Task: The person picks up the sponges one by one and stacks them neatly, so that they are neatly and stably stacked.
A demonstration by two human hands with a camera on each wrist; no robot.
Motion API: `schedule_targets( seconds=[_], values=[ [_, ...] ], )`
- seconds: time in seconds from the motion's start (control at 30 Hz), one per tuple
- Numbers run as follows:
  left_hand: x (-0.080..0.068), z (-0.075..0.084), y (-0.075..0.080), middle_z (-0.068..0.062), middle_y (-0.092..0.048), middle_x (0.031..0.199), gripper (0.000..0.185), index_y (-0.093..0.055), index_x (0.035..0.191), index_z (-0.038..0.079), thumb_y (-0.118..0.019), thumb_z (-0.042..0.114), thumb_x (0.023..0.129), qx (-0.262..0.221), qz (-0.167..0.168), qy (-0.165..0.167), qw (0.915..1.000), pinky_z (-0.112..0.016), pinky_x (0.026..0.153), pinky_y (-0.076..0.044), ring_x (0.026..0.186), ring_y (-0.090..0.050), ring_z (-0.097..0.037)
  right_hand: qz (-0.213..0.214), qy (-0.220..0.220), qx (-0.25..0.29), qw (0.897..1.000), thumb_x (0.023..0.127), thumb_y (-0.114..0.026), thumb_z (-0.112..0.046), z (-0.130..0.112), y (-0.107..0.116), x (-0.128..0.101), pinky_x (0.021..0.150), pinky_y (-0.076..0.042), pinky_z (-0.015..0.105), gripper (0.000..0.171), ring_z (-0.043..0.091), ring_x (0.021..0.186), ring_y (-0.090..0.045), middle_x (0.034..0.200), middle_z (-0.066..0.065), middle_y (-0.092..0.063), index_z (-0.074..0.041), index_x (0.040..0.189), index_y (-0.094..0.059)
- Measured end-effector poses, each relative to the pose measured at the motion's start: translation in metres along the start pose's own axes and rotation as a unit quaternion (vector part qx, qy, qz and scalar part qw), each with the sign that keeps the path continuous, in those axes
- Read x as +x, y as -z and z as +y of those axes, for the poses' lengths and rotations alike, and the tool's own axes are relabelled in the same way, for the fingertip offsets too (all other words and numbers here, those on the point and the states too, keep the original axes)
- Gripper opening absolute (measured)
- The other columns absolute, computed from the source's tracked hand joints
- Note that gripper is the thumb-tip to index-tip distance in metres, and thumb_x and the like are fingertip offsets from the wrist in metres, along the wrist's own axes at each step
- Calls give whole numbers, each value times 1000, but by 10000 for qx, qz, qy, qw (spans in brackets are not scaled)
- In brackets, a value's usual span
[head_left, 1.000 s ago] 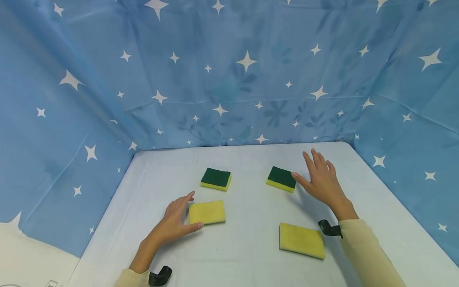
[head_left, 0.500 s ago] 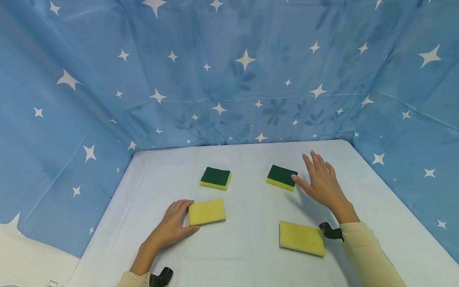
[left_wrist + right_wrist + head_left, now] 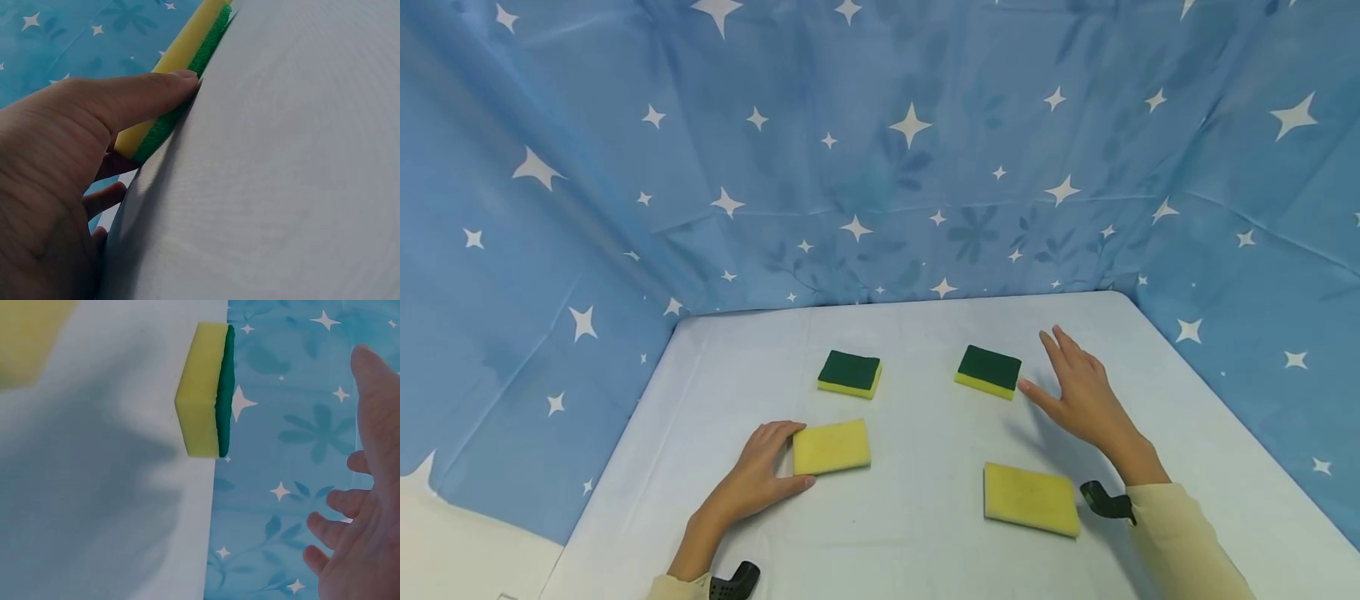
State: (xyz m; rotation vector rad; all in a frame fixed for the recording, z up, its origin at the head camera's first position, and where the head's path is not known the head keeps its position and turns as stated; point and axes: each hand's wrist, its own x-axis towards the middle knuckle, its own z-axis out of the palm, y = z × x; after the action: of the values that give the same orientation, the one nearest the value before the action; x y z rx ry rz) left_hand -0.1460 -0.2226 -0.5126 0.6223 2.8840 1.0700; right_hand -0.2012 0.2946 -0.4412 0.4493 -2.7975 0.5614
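Note:
My left hand (image 3: pixel 751 477) grips the left end of a sponge (image 3: pixel 833 447) lying yellow side up, fingers at its far edge and thumb at its near edge. The left wrist view shows the thumb against the side of this sponge (image 3: pixel 185 45), over its green scouring layer, which faces the table. Spread and holding nothing, my right hand (image 3: pixel 1084 402) hovers over the table's right side. Its thumb is beside the right end of another sponge (image 3: pixel 988 369), dark green side up. In the right wrist view that sponge (image 3: pixel 203 394) stands apart from the hand (image 3: pixel 369 494).
At the back left lies a green-side-up sponge (image 3: pixel 850 372). A yellow-side-up sponge (image 3: pixel 1032 500) is near the right forearm. All rest on a white-covered table (image 3: pixel 910 542). Blue star-patterned cloth (image 3: pixel 880 167) hangs behind and along both sides.
The left hand's fingers have come down and closed on the end of the yellow-side-up sponge. My right hand has drifted slightly right and nearer, away from the green-topped sponge.

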Motion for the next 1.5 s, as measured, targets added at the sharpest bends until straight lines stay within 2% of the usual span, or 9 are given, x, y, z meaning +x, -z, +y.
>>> schedule_targets(
  seconds=[0.4,0.6,0.73,0.9,1.13,1.5],
  values=[
    [0,1,1,-12,-55,148,77,-56,149,9,-85,47,89,-29,-7,74,10000,-66,126,-22,146,-42,-41,-276,-203,795,9962,100,-77,-41,-3,9,-24,113,-22,86,99,57,154,-19,176,25,-12,-2,170,-19],
    [0,1,-1,-12,-55,149,77,-55,150,8,-86,46,89,-13,-20,39,10000,-65,127,-21,146,-42,-40,-274,-148,1061,9939,98,-80,-36,-6,11,-39,108,-29,87,98,55,153,-22,173,24,-18,-6,171,-22],
    [1,1,-1,-12,-55,149,78,-55,150,8,-85,47,89,-20,-19,43,10000,-64,128,-20,146,-42,-40,-306,-173,1117,9931,97,-82,-36,-10,13,-47,105,-35,86,97,53,151,-27,170,24,-24,-8,170,-25],
    [0,0,-2,-12,-55,148,78,-55,150,8,-85,47,89,-19,50,-23,10000,-65,127,-21,145,-43,-41,-513,-437,1119,9914,97,-82,-40,-16,16,-55,105,-37,85,97,53,148,-29,168,26,-25,-8,170,-25],
    [-2,-2,-4,-13,-55,148,79,-55,150,7,-85,47,89,-90,89,-47,9999,-64,127,-21,145,-43,-41,-618,-610,1053,9906,94,-85,-41,-22,14,-66,105,-40,82,99,52,146,-34,166,27,-28,-3,167,-30],
    [-2,-1,-3,-14,-56,146,77,-55,149,6,-87,43,89,30,134,-93,9999,-66,125,-24,143,-44,-42,-956,-737,1074,9869,89,-85,-55,-27,9,-86,101,-42,84,107,50,144,-36,166,25,-30,-6,167,-31]
  ],
)
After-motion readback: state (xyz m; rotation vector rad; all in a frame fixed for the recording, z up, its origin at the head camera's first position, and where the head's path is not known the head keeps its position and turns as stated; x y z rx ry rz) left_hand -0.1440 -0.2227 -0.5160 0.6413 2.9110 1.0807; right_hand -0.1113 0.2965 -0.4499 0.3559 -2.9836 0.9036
